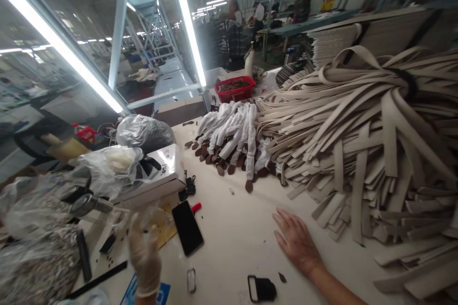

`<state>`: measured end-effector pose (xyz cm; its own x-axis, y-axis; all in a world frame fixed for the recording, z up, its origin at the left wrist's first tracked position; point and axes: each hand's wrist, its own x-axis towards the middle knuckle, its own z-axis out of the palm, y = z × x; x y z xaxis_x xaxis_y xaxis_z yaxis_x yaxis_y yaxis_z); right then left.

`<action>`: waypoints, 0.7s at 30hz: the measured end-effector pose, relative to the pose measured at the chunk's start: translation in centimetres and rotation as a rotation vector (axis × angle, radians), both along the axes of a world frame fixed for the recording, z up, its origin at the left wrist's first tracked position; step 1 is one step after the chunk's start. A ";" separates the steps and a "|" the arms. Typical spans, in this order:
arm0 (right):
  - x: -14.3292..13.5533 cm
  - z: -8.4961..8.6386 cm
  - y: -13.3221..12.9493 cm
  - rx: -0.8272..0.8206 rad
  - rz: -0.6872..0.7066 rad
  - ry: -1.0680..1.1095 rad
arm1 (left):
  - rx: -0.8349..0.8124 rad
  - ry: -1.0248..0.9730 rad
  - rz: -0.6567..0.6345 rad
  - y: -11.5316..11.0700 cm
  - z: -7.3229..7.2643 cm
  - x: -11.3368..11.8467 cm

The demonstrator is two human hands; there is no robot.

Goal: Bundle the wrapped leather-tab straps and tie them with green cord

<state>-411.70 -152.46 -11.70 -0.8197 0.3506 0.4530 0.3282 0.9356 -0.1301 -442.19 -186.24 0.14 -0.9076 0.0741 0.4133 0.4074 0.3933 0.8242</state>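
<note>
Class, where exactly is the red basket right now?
In the head view, the red basket sits at the table's far side, just right of centre, directly behind the white-wrapped pieces.

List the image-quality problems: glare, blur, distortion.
Head view: the tube lights blow out to white, with haze around them; the white box catches some glare. Head view: the gloved left hand is blurred, the right hand clearer. Head view: the lower-left plastic bag looks smeared and stretched, and background people are soft.
</note>
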 end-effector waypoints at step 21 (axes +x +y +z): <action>-1.0 4.6 -2.0 -0.479 -0.064 -0.283 | -0.344 -0.153 -0.791 17.6 -8.1 8.7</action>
